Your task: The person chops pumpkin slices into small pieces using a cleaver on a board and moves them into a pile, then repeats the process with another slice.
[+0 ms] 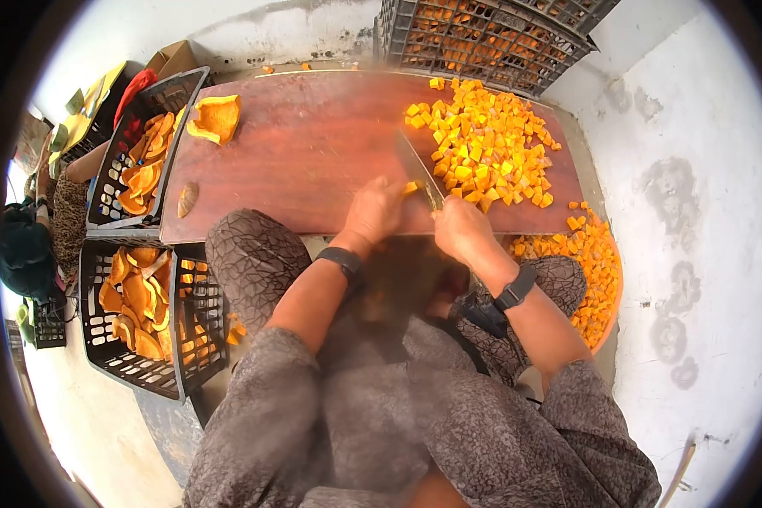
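My right hand (466,230) is closed round the handle of a knife (418,163), its blade slanting up and left over the red-brown board (313,144). Close to the blade's left side, my left hand (372,212) has its fingers bent around a small orange pumpkin piece (411,187), most of it hidden by the fingers. Right of the knife lies a heap of diced pumpkin (491,148). A curved pumpkin chunk (215,118) rests at the board's far left corner, and a small scrap (187,199) lies near its left edge.
Two black crates (93,296) with pumpkin slices stand at the left. Stacked crates (483,51) of orange pieces are behind the board. A rounded orange container (611,326) full of cubes sits at my right, near the white wall (694,212). Another person (38,229) is at far left.
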`<control>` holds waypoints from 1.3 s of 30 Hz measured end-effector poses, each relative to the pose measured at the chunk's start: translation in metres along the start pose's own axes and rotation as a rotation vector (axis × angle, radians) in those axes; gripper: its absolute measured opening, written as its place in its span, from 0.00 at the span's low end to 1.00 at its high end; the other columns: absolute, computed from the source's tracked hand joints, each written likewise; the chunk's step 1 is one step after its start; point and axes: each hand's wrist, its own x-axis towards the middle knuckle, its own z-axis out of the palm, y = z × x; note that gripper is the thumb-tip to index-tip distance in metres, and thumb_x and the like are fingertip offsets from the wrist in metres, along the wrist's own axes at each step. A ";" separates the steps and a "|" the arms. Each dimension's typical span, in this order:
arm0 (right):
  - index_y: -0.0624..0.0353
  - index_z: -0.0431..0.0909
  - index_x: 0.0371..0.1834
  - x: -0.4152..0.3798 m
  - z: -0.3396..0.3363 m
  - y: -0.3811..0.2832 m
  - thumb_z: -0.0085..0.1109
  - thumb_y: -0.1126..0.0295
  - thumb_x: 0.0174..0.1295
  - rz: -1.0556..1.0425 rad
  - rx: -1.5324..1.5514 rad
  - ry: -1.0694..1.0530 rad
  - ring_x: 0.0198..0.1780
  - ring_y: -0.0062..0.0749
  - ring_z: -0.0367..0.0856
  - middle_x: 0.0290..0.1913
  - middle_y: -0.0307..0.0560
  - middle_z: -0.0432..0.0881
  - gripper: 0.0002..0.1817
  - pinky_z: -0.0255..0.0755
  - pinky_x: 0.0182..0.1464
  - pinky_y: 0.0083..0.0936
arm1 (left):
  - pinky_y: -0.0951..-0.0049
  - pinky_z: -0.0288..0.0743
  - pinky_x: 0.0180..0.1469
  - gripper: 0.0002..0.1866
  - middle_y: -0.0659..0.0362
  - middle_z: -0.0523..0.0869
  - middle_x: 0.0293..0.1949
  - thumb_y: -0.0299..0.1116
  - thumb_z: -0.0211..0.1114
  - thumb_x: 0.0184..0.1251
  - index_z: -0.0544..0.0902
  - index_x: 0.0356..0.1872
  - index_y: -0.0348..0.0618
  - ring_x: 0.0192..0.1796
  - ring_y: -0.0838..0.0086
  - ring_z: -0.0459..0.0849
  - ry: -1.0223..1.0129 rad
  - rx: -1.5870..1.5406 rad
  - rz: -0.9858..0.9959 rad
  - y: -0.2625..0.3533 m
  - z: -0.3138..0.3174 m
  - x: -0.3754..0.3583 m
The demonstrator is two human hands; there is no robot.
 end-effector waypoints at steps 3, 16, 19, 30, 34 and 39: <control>0.68 0.76 0.40 0.018 0.018 0.005 0.55 0.65 0.65 0.017 -0.035 0.022 0.42 0.60 0.83 0.36 0.68 0.83 0.14 0.75 0.48 0.49 | 0.57 0.78 0.43 0.12 0.50 0.81 0.34 0.23 0.63 0.57 0.85 0.43 0.44 0.40 0.51 0.82 -0.077 0.001 -0.082 0.002 -0.001 0.001; 0.71 0.75 0.36 -0.008 -0.015 0.012 0.57 0.64 0.65 0.039 0.265 0.089 0.40 0.65 0.80 0.32 0.71 0.80 0.15 0.73 0.42 0.48 | 0.57 0.78 0.42 0.04 0.51 0.81 0.32 0.27 0.64 0.57 0.82 0.34 0.43 0.40 0.53 0.82 -0.037 -0.002 -0.064 0.001 -0.001 0.004; 0.71 0.75 0.36 -0.019 -0.007 0.012 0.57 0.65 0.65 -0.050 0.221 0.090 0.39 0.65 0.80 0.32 0.71 0.80 0.15 0.73 0.42 0.48 | 0.57 0.77 0.42 0.03 0.52 0.80 0.31 0.26 0.63 0.56 0.80 0.32 0.44 0.39 0.53 0.81 -0.028 -0.006 -0.047 0.003 -0.002 0.006; 0.66 0.75 0.31 -0.033 0.002 0.006 0.57 0.66 0.62 -0.108 0.161 0.127 0.37 0.64 0.80 0.31 0.66 0.81 0.12 0.73 0.40 0.52 | 0.56 0.77 0.42 0.06 0.52 0.79 0.32 0.23 0.62 0.53 0.80 0.33 0.44 0.39 0.53 0.81 0.001 -0.030 -0.014 0.002 -0.001 0.003; 0.72 0.75 0.36 -0.027 -0.004 -0.004 0.56 0.66 0.65 -0.114 0.156 0.011 0.42 0.66 0.80 0.35 0.72 0.81 0.14 0.73 0.45 0.50 | 0.56 0.77 0.42 0.07 0.51 0.79 0.32 0.22 0.62 0.53 0.80 0.33 0.44 0.39 0.51 0.80 -0.025 -0.031 -0.020 0.004 -0.002 0.004; 0.64 0.80 0.31 0.001 0.007 -0.008 0.57 0.68 0.59 -0.014 0.129 0.012 0.40 0.59 0.83 0.33 0.63 0.83 0.09 0.76 0.42 0.46 | 0.55 0.77 0.43 0.07 0.50 0.80 0.33 0.23 0.62 0.53 0.79 0.34 0.43 0.40 0.50 0.80 -0.052 -0.031 -0.059 0.010 -0.006 0.007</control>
